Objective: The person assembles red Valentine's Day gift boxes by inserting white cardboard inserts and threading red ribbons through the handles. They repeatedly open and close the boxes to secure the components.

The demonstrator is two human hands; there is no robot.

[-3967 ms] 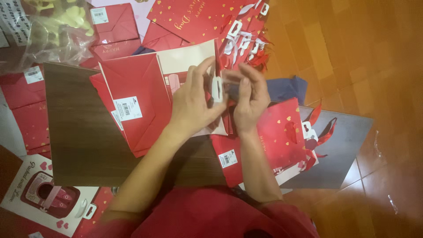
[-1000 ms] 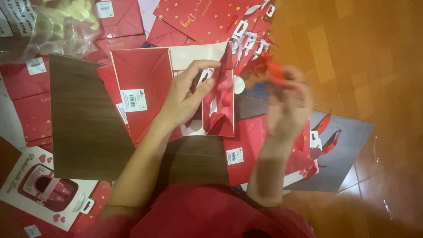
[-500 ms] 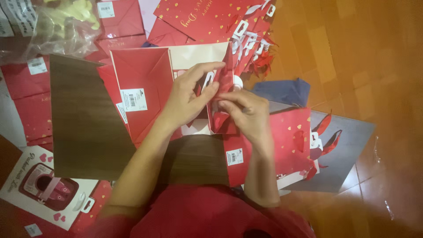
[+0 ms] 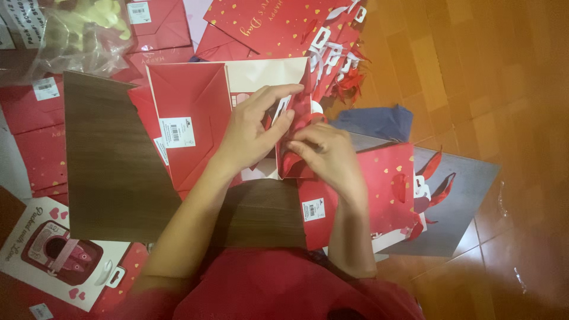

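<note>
A red paper gift bag (image 4: 189,112) lies flat and folded on a dark wooden board (image 4: 112,166), with a white barcode sticker on its base. My left hand (image 4: 255,124) grips the bag's upper edge, thumb and fingers pinching a white tag there. My right hand (image 4: 326,151) presses against the same spot and pinches the red ribbon handle (image 4: 302,112) at the bag's mouth. Both hands touch each other over the bag's opening. A second red bag with gold hearts (image 4: 361,189) lies under my right wrist.
More flat red gift bags (image 4: 267,21) are piled at the top and left. A bunch of white tags with red ribbons (image 4: 338,41) lies at the top. A crinkled plastic bag (image 4: 77,32) sits top left, a white card pack (image 4: 59,255) bottom left, orange wood floor (image 4: 492,89) right.
My right hand, raised with a red ribbon a second ago, has come down to the bag's mouth and now meets the left hand there. The left hand stays on the bag.
</note>
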